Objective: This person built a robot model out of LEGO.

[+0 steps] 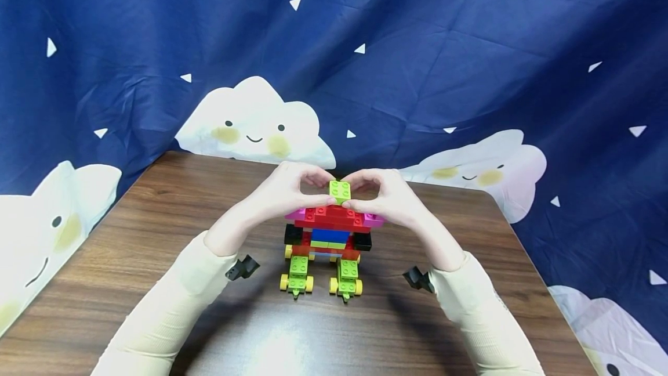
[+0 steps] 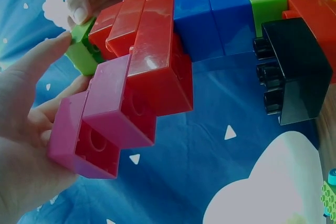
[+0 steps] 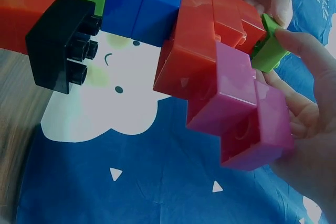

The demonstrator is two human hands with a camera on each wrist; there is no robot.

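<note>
A toy figure built of large building bricks stands on the wooden table (image 1: 224,190). On its top is a lime-green brick (image 1: 340,191), studs up, above the stepped red bricks (image 1: 334,216). My left hand (image 1: 284,190) pinches this brick from the left, thumb at its near side. From the right, my right hand (image 1: 386,193) does the same, its fingers behind the brick. The pink bricks (image 2: 105,103) at the left shoulder lie close by the left palm. Opposite, other pink bricks (image 3: 236,93) are beside the right palm.
Blue bricks (image 1: 330,236) form the middle of the figure. Black bricks (image 1: 362,241) jut out at both sides. Two green wheeled bricks (image 1: 298,274) with yellow wheels point toward me as feet. A blue curtain (image 1: 396,62) with clouds hangs behind the table.
</note>
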